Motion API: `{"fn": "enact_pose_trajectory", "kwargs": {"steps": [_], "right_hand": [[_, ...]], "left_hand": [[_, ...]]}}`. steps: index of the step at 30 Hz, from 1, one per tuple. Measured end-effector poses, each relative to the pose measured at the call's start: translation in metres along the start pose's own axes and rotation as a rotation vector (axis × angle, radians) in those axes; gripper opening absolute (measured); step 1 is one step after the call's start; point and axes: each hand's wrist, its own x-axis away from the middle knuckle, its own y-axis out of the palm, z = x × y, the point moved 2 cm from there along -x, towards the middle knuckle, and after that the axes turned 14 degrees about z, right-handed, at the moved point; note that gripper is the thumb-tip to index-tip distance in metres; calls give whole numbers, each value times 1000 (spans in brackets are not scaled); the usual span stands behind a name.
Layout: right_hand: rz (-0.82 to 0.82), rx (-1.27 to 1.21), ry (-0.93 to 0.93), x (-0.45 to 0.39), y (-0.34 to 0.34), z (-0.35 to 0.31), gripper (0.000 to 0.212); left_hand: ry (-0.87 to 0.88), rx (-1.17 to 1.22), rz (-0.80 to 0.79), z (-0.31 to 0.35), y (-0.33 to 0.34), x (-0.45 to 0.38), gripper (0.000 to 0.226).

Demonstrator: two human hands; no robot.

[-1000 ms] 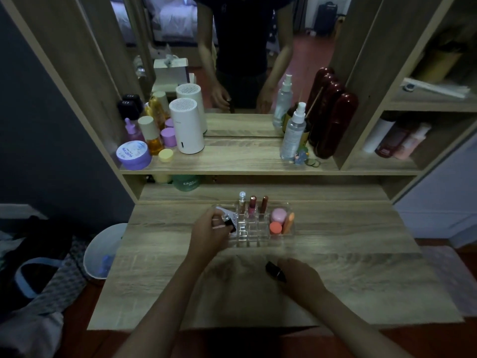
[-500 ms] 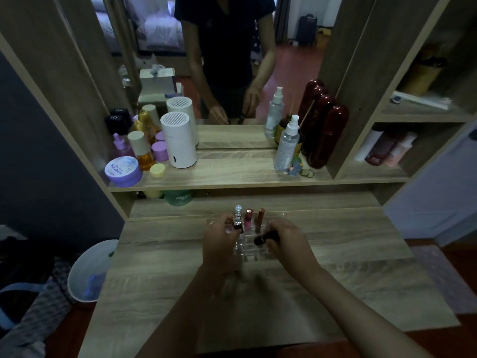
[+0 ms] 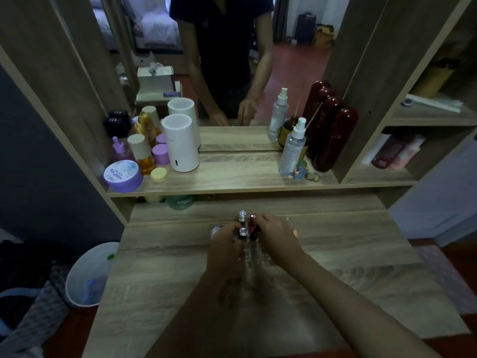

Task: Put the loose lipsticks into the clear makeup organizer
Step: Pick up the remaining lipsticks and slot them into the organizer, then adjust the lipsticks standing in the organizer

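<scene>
Both hands over the clear plastic compartment organizer (image 3: 251, 251) — left hand (image 3: 224, 250) pinching a silver-capped dark lipstick (image 3: 242, 232), right hand (image 3: 277, 235) gripping a dark red one (image 3: 254, 232) (two tubes already standing behind) — nearly done.

Both hands cover most of the clear organizer (image 3: 251, 254), so its compartments cannot be told apart. The right hand (image 3: 277, 235) hides whatever its fingers (image 3: 265, 218) hold. The green jar (image 3: 180, 202) sits half hidden under the shelf (image 3: 232, 177).
</scene>
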Motion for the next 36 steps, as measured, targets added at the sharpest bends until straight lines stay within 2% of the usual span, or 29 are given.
{"fn": "enact_pose_trajectory", "kwargs": {"steps": [13, 17, 23, 26, 36], "right_hand": [[-133, 8, 16, -2, 17, -5, 34], [-139, -18, 40, -2, 15, -7, 33], [-141, -30, 60, -2, 13, -7, 31], [-148, -21, 46, -3, 15, -6, 30], [-126, -60, 6, -2, 12, -1, 34]], "left_hand": [[-38, -29, -69, -7, 9, -2, 21], [-39, -51, -88, -7, 9, -1, 16], [-55, -60, -99, -11, 12, 1, 22], [-93, -70, -98, -12, 12, 1, 23], [-59, -92, -94, -2, 6, 0, 20]]}}
